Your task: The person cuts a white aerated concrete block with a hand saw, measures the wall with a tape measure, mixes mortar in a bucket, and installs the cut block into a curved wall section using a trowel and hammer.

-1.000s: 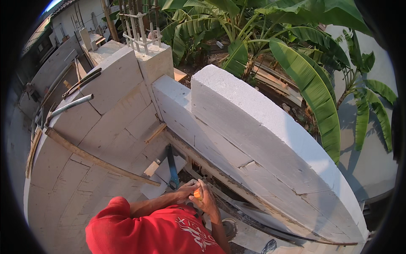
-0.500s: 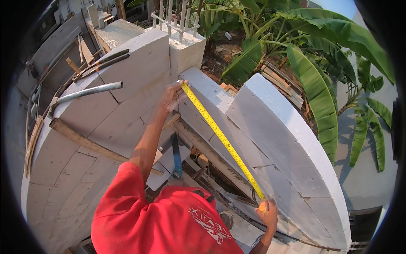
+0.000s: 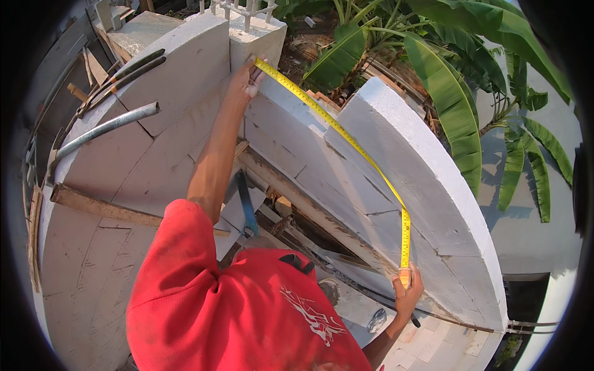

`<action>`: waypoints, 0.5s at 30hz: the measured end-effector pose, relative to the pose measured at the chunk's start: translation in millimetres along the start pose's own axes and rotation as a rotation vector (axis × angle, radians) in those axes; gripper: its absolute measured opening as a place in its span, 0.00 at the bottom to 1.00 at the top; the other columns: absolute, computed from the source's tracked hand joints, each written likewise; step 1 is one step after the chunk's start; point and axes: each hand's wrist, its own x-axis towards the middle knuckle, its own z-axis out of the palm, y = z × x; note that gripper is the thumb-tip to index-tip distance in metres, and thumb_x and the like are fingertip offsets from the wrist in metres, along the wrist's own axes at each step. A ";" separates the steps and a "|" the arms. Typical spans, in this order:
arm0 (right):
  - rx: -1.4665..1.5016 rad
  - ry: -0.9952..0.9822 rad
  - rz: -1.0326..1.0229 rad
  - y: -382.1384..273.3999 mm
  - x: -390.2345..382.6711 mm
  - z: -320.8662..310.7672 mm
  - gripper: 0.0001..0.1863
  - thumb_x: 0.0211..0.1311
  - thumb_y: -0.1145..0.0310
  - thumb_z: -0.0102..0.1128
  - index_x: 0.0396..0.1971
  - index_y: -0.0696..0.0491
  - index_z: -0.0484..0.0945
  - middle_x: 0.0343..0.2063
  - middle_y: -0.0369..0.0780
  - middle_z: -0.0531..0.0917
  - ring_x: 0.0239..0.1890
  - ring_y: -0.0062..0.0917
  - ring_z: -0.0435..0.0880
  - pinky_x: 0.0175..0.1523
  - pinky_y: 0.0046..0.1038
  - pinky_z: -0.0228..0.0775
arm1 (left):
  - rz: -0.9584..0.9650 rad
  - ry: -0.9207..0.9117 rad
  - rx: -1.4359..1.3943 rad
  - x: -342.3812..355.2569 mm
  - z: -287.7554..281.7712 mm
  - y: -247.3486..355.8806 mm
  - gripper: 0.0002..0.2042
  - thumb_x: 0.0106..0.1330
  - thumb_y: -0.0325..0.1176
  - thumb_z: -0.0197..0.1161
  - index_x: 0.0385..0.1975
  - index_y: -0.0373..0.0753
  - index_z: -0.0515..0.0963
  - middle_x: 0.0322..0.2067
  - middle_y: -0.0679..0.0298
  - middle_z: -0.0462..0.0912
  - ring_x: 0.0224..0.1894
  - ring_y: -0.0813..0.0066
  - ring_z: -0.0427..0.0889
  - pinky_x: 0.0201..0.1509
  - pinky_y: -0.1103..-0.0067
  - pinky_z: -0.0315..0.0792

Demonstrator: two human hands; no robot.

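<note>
My left hand (image 3: 247, 80), at the end of my outstretched arm, grips the end of a yellow tape measure (image 3: 309, 102) at the concrete column (image 3: 253, 43), by the inner corner of the white block wall. My right hand (image 3: 408, 287) is closed on the tape's case (image 3: 404, 275) lower right. The blade runs diagonally across the upper wall block (image 3: 421, 185), bending sharply downward near the case.
Left, another block wall (image 3: 93, 266) carries metal pipes (image 3: 108, 130) and a wooden strip (image 3: 105, 207). A blue tool (image 3: 246, 210) lies below. Rebar tops the column. Banana plants (image 3: 445, 105) and a grey wall stand beyond the blocks at right.
The tape has been drawn out from my hands together low down. My left hand has moved up to the column. My right hand has moved right, and the blade now bends.
</note>
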 end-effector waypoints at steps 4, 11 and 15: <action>0.032 0.016 0.043 -10.3 -18.6 1.5 0.32 0.46 0.66 0.74 0.53 0.63 0.78 0.36 0.49 0.84 0.41 0.39 0.83 0.51 0.37 0.72 | 0.003 0.024 0.007 3.2 0.7 -2.6 0.15 0.74 0.29 0.60 0.56 0.35 0.69 0.55 0.49 0.81 0.58 0.58 0.81 0.64 0.70 0.79; -0.003 0.039 0.051 -17.5 -36.5 13.4 0.33 0.47 0.61 0.76 0.53 0.61 0.79 0.40 0.52 0.83 0.46 0.48 0.81 0.55 0.43 0.69 | -0.012 0.038 -0.075 7.0 0.7 -2.6 0.10 0.73 0.29 0.61 0.50 0.36 0.74 0.48 0.50 0.85 0.53 0.58 0.85 0.61 0.66 0.81; -0.065 0.014 0.063 -24.3 -40.8 14.1 0.33 0.46 0.63 0.76 0.54 0.60 0.78 0.42 0.52 0.83 0.46 0.46 0.82 0.54 0.41 0.71 | -0.015 0.040 -0.077 2.1 3.5 0.6 0.10 0.73 0.30 0.61 0.51 0.36 0.74 0.50 0.49 0.84 0.53 0.57 0.85 0.61 0.65 0.81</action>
